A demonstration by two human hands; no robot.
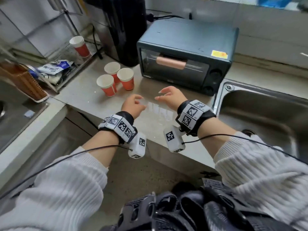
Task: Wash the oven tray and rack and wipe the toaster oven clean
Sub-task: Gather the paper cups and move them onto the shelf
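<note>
- Both hands empty: left hand (133,105) and right hand (170,95) hover, fingers loosely spread, over the counter (83,95).
- Toaster oven (185,55) just beyond, door shut.
- Paper cups (115,80) left; sink (260,112) right.

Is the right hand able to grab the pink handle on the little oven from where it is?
Probably yes. The right hand hovers open just before the toaster oven, with nothing between it and the pink handle.

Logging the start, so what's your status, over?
Left hand and right hand open, empty, above counter. Toaster oven door shut, untouched. Three paper cups left of it.
</note>
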